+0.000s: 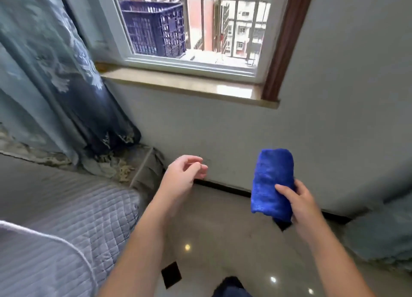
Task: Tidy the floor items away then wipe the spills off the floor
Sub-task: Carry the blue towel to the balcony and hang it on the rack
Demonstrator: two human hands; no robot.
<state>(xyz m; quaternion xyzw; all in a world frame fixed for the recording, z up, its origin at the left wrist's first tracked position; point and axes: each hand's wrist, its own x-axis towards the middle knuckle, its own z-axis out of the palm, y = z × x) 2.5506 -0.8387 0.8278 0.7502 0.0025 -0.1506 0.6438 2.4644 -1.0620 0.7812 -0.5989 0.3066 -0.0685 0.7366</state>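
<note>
A folded bright blue cloth (270, 181) stands upright in the air in front of the wall, gripped at its lower right side by my right hand (297, 204). My left hand (184, 174) hovers to the left of the cloth, apart from it, with its fingers loosely curled and nothing in them. Below both hands lies the glossy beige tiled floor (223, 241), which shows light reflections and a small dark square inlay (171, 274). No spill is visible on the floor in this view.
A bed with a grey quilted cover (66, 218) fills the lower left. Blue patterned curtains (55, 85) hang at the left beside a window (189, 29) with a stone sill (178, 82). A blue crate (156, 29) stands outside. Grey fabric (383, 230) lies at the right.
</note>
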